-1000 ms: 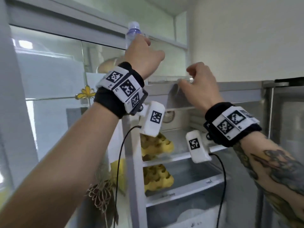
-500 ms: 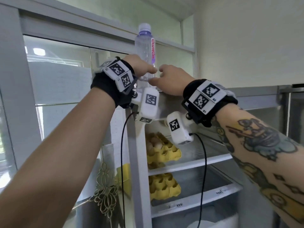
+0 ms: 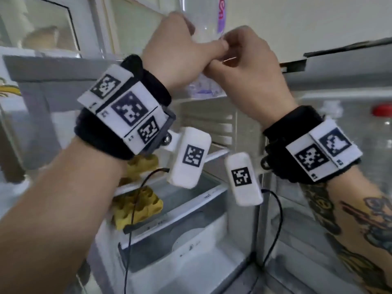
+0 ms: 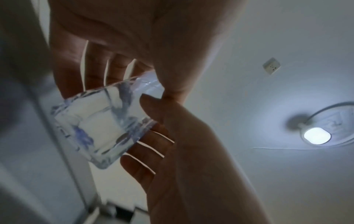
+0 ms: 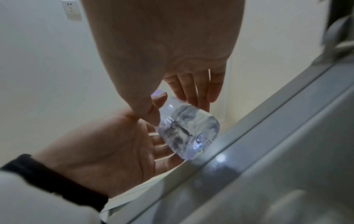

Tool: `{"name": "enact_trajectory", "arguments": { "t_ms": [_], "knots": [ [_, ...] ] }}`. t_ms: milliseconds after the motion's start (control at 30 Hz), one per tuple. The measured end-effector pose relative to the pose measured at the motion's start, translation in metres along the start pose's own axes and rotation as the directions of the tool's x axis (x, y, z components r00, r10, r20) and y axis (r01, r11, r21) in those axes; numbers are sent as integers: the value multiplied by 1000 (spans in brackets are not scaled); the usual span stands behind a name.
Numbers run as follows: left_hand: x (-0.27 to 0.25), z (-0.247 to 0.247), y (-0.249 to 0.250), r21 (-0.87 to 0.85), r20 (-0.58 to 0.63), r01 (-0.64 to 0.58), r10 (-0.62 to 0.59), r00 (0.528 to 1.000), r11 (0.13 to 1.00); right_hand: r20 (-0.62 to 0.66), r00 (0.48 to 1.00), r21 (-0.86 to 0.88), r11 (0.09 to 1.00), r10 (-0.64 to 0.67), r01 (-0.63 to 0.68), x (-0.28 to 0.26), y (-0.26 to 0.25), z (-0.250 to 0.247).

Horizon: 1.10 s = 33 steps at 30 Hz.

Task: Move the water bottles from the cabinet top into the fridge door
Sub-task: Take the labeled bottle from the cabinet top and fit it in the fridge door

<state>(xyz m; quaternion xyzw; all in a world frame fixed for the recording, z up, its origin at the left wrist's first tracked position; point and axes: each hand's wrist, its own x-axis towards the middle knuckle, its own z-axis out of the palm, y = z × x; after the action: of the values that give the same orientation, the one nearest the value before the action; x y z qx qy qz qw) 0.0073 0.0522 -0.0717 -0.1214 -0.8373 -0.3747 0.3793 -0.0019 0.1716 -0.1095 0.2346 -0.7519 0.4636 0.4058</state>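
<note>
A clear water bottle (image 3: 204, 20) with a pink-lettered label is held upright in front of the open fridge, its top cut off by the frame. My left hand (image 3: 186, 45) grips its lower body from the left. My right hand (image 3: 237, 56) grips it from the right, and the two thumbs meet in front. In the left wrist view the bottle's base (image 4: 99, 125) shows between the curled fingers (image 4: 95, 68) of both hands. The right wrist view shows the same bottle (image 5: 187, 130) just above the fridge's grey top edge (image 5: 268, 128).
Yellow egg trays (image 3: 137, 206) lie on the fridge shelves below my left wrist. A red-capped bottle (image 3: 381, 117) stands in the fridge door at right. A glass-fronted cabinet (image 3: 42, 28) is at upper left. A drawer (image 3: 191, 240) sits low in the fridge.
The bottle has come down from the cabinet top and nearer to me. My right hand, which was just touching it, now grips it beside the left hand.
</note>
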Motion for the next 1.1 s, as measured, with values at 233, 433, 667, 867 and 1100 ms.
{"name": "enact_trajectory", "arguments": {
  "t_ms": [233, 433, 667, 867, 1100],
  "knots": [
    [-44, 138, -17, -210, 314, 148, -77, 946, 966, 4, 970, -309, 923, 242, -229, -65, 100, -49],
    [-75, 216, -27, -176, 482, 203, -95, 871, 963, -4, 949, -511, 815, 316, -273, -107, 153, -78],
    [-90, 249, -32, -225, 474, 228, -98, 875, 947, -168, 925, -575, 729, 340, -372, -139, 169, -113],
    [-84, 255, -36, -261, 470, 229, -84, 879, 938, -141, 920, -721, 599, 365, -348, -153, 172, -116],
    [-80, 261, -38, -240, 457, 214, -84, 885, 947, 8, 894, -847, 478, 447, -232, -157, 180, -98]
  ]
}}
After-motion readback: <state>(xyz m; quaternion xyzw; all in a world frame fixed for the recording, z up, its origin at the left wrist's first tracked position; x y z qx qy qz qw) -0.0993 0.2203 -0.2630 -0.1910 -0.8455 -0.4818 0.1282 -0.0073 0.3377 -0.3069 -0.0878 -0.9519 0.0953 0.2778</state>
